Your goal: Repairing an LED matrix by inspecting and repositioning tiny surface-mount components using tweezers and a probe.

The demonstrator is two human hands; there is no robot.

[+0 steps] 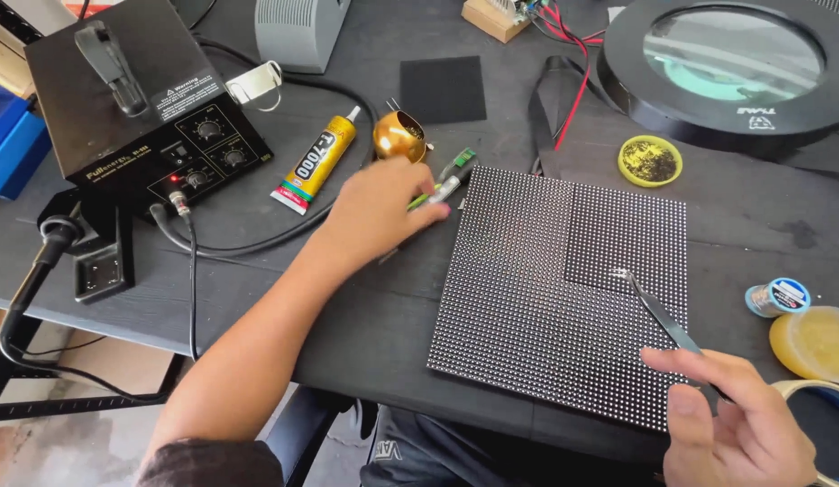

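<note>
A big dark table [365, 316] is holding everything, and a square black panel with rows of tiny dots [554, 289] is lying flat in the middle of it. At the top right a big round magnifier with a black ring [726, 68] is sitting, and at the top left a black box with knobs [140, 99] is standing, with black cables running out of it. The left hand [388, 207] is reaching out just past the panel's top left corner, and its fingers are closing around a thin green and silver pen-like tool [446, 185]. The right hand [739, 419] is resting at the panel's bottom right edge, pinching thin black tweezers [663, 316], whose tip is touching the dots near the panel's middle. A shiny gold ball-shaped holder [399, 135] is sitting just behind the left hand, and a yellow glue tube [316, 162] is lying beside it. A small yellow dish [650, 160] is sitting above the panel.
</note>
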